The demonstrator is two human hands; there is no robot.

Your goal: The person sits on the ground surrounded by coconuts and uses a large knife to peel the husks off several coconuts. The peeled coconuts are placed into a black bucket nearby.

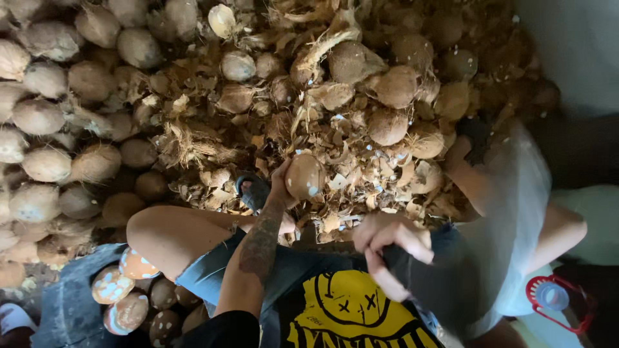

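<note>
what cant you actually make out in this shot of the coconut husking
- Head view: the dark tool in the right hand is motion-blurred; its kind and its end cannot be told.
- The left hand covers the near side of the coconut it holds.
- The dark tub of peeled coconuts is cut off by the bottom edge.
- The red-rimmed object at right is blurred.

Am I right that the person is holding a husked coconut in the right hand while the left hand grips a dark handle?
Not quite: the hands are swapped. In the head view, the left hand holds the husked coconut, and the right hand grips the dark handle. The rest stands.
</note>
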